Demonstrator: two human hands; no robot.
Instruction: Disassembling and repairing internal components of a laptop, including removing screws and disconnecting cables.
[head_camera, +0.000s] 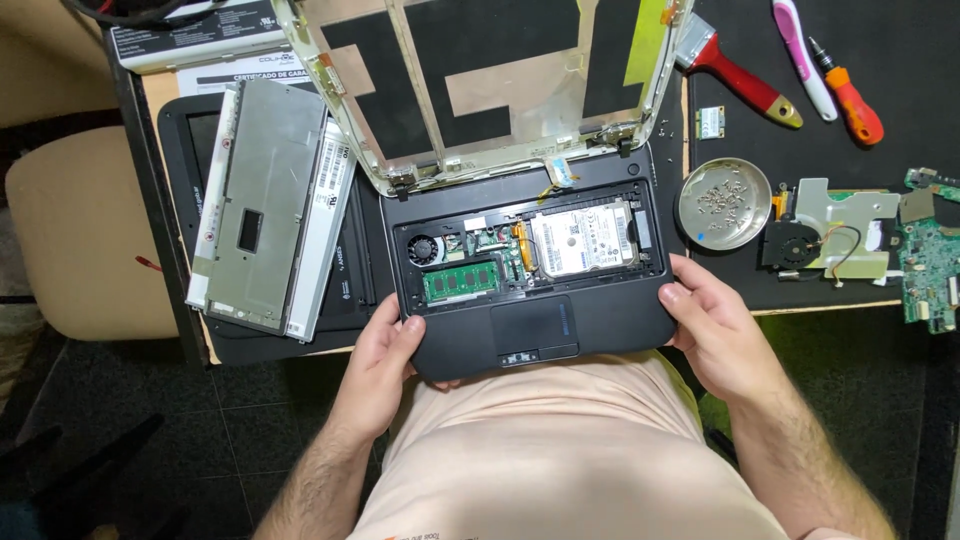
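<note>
Two hands hold the black laptop base (530, 290), one on each side. It sits at the near edge of the tabletop (900, 40), right in front of your belly, and part of it hangs over that edge.

Your left hand (385, 355) comes up from below. Its grip is closed on the near left corner of the base, thumb on top and the other fingers tucked under. Your right hand (715, 335) grips the near right corner the same way, thumb on the top edge, fingers curled underneath. Both wrists bend inward toward the base.

Its cover is off, so you can see a small fan (424, 249), a green memory stick (460, 281) and a silver hard drive (583, 240) inside. The bare screen lid (480, 90) stands open at the far side.

Left of the base lies a flat silver screen panel (270, 205). On the right sit a round metal dish of screws (724, 203), a red-handled brush (735, 70) and an orange screwdriver (850, 95).
</note>
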